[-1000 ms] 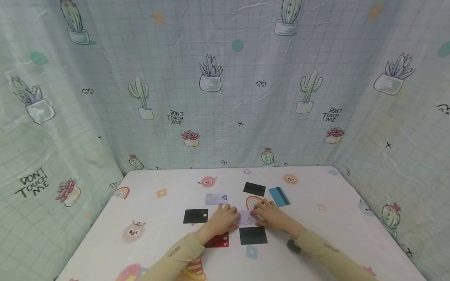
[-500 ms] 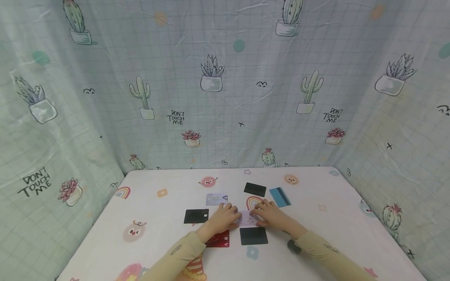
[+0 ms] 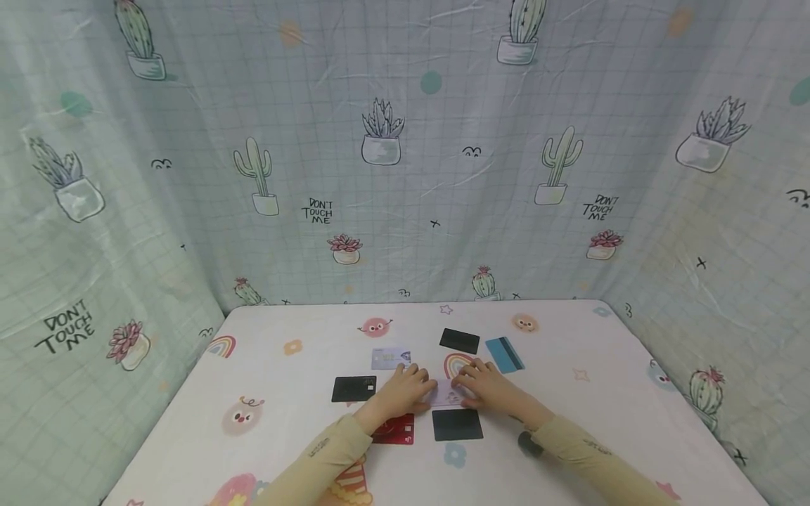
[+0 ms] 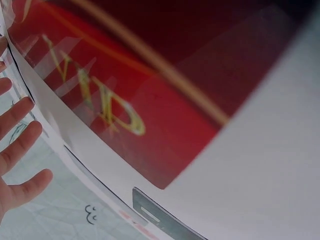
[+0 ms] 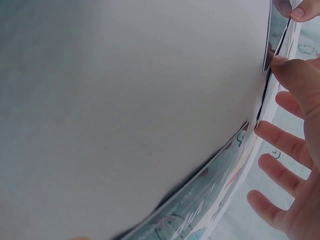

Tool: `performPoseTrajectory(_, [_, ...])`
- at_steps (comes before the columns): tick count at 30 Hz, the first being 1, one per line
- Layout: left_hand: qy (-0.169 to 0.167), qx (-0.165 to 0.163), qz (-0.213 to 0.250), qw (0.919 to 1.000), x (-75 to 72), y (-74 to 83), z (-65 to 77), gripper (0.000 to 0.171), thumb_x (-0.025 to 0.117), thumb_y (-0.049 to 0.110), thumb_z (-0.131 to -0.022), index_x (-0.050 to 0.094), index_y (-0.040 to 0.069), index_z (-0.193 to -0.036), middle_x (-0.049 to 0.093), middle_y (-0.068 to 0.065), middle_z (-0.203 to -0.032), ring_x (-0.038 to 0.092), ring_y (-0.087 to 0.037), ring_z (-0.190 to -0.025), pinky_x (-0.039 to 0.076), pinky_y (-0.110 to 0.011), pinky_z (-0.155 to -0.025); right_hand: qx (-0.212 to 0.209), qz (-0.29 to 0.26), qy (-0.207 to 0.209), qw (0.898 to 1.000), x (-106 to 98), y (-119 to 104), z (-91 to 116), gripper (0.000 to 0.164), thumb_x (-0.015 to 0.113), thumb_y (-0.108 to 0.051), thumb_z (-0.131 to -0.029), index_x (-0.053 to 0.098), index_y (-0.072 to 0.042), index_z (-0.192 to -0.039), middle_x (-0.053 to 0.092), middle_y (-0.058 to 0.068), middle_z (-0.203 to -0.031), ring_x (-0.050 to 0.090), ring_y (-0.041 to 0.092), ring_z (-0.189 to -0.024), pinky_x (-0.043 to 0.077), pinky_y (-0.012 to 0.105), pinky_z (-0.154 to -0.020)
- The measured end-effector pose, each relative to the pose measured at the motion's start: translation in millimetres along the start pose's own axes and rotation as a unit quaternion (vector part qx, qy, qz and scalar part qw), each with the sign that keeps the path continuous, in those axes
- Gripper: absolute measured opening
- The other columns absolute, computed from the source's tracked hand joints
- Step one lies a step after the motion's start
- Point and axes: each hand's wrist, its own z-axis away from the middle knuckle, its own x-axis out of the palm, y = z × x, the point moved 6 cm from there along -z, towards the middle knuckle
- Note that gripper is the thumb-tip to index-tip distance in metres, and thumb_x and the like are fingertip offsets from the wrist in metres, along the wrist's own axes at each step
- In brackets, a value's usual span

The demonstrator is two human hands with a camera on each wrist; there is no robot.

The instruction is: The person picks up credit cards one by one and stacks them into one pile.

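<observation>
A lilac card (image 3: 446,395) lies flat on the table between both hands. My left hand (image 3: 403,391) rests at its left end, and a red card (image 3: 395,429) sits partly under that wrist. In the left wrist view the red card (image 4: 115,90) shows gold lettering, and the fingers (image 4: 25,142) spread loosely. At the lilac card's right end is my right hand (image 3: 493,388), thumb and fingertips touching its edge. The right wrist view has the thumb (image 5: 295,75) at a card corner (image 5: 276,30), the other fingers apart and fairly straight.
Around the lilac card lie a black card (image 3: 354,388) with a chip, a pale card (image 3: 386,358), two plain dark cards (image 3: 459,341) and a blue card (image 3: 504,354). A dark object (image 3: 529,444) shows by the right sleeve. A patterned curtain (image 3: 405,176) encloses the table.
The view shifts very slightly. Both hands stay at the ends of the lilac card, and the cards keep their places.
</observation>
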Motion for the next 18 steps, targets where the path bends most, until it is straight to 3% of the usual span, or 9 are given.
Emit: performPoseTrajectory(18, [-0.009,0.002,-0.001,1.0,3.7,1.0,-1.1,0.043,0.064,0.042,-0.078,0.052,0.028,-0.116,0.058,0.002,-0.108,0.05,-0.015,-0.1,0.042,-0.043,-0.092,-0.008,0.025,0.013,1.0,0.4,-1.5,0.2,0.031,0.062,-0.037,-0.079,0.054,-0.022,-0.105,0.055,0.001,-0.111,0.043,0.023,-0.107,0.041,0.045,-0.085])
